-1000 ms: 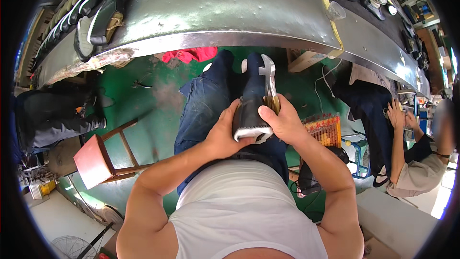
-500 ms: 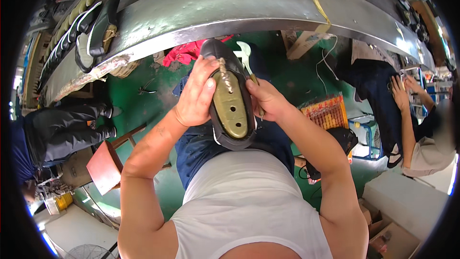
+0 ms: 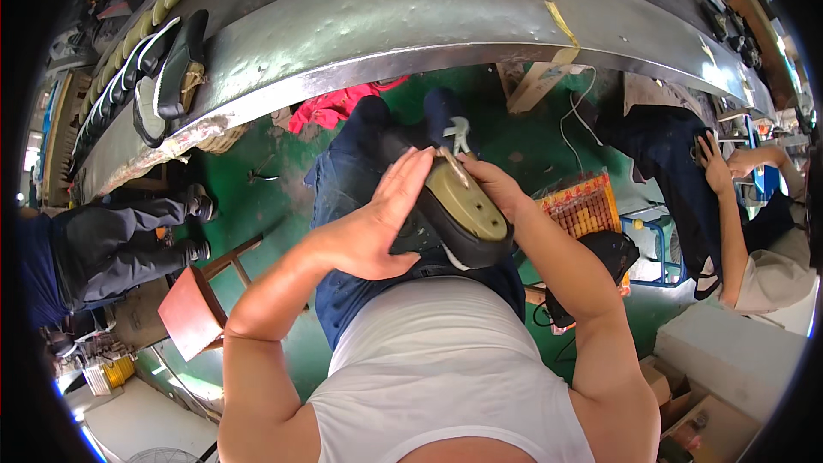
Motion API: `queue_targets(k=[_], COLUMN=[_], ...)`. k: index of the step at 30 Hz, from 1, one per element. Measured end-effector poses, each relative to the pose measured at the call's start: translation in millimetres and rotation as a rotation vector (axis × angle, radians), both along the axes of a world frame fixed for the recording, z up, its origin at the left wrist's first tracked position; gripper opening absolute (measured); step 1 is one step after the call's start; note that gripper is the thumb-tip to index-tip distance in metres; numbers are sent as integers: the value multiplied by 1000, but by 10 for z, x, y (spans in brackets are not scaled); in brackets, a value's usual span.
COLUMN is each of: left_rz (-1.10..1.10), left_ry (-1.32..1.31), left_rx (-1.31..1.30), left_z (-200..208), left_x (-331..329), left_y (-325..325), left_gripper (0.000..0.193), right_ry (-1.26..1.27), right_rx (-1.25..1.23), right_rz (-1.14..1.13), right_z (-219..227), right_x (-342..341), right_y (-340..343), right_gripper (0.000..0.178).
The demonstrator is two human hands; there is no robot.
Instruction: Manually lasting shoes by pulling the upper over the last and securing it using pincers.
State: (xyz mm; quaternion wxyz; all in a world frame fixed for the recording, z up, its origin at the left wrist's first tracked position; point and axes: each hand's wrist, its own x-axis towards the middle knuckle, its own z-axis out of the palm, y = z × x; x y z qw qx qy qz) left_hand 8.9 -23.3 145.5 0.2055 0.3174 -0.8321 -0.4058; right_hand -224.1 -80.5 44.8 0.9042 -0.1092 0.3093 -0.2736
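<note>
A black shoe upper (image 3: 447,225) on a yellow-green last (image 3: 471,208) is held in front of me, bottom side up and tilted, its heel end toward my right forearm. My right hand (image 3: 495,184) is closed round its right side. A pair of lasting pincers (image 3: 458,130) sticks out beyond those fingers, pale jaws away from me; its handle is mostly hidden in the same hand. My left hand (image 3: 373,227) is flat, fingers stretched and thumb apart, with fingertips against or right beside the toe end of the upper; contact is unclear.
A metal-edged bench (image 3: 369,21) curves across ahead, with several black shoes (image 3: 182,64) at its left. Red cloth (image 3: 330,107) lies on the green floor. A wooden stool (image 3: 193,309) stands left, a beaded seat mat (image 3: 583,210) right. Other people are at both sides.
The shoe has turned and tilted, its heel end swinging right and its toe end dropping lower. My left hand has let go of its side and flattened out. The pincers are lower and partly covered.
</note>
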Motion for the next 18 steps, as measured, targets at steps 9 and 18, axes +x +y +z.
queue_targets(k=[9, 18], left_rz=[378, 740], left_ry=[191, 13], left_rx=[757, 718], left_z=[-1088, -1353], left_x=[-14, 68], left_y=[-269, -78], left_gripper=[102, 50], right_ry=[577, 757], right_rx=[-488, -612], right_rz=[-74, 498], right_z=[842, 143], right_x=[-236, -464], right_y=[74, 421], right_gripper=[27, 28])
